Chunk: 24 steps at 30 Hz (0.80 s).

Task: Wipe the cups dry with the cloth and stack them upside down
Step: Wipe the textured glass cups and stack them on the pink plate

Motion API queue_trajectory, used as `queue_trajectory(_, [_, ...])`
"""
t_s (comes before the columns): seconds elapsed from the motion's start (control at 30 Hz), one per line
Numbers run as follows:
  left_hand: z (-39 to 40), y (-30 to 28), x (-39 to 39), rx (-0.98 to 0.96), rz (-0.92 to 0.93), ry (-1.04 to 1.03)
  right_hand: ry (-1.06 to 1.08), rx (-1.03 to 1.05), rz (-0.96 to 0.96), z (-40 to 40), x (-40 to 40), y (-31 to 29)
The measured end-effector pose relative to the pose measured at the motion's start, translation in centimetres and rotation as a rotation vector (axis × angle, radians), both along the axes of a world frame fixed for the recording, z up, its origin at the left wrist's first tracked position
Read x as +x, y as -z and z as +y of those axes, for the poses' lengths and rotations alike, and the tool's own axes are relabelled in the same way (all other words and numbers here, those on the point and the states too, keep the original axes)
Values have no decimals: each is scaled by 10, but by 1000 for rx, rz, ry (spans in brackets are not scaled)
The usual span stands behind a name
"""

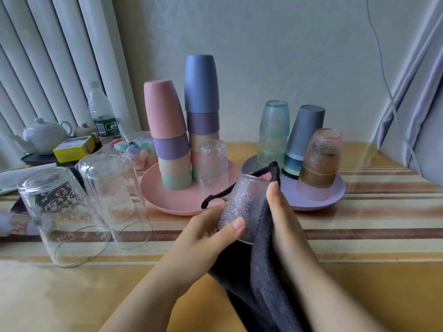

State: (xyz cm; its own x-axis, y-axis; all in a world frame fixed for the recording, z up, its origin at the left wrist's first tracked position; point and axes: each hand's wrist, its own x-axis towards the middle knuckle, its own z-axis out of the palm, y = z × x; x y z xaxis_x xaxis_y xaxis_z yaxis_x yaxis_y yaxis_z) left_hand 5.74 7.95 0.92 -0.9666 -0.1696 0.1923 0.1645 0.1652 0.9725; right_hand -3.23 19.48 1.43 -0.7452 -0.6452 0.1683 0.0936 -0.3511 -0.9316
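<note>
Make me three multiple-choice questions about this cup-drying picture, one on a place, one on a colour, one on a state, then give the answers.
1. Where does the clear textured glass stand?
A. on the pink plate
B. on the teapot tray
C. on bare table

2. What colour is the top cup of the tallest stack?
A. green
B. blue
C. yellow

3. How is the dark cloth being used?
A. folded on table
B. hanging on wall
C. pressed against the held frosted glass

Answers: A, it stands on the plate's rim area; B, blue base uppermost; C, the right hand holds it there.

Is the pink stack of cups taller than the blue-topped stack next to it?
No, the blue-topped stack rises higher than the pink-topped stack on the pink plate.
</note>
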Motion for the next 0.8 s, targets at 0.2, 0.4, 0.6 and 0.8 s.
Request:
queue_trajectory(0.2, [-7,10,-9,246,-45,91,-422,-103,-332,17,10,-3])
queue_trajectory(0.4, [2,6,-12,237,-121,-168,-131,58,-201,14,-3,-8])
queue_trajectory(0.6, [10,11,-12,-96,96,-414,313,106,335,3,-9,-1])
queue_trajectory(0.8, [5,10,-8,-180,68,-271,275,113,396,4,-5,2])
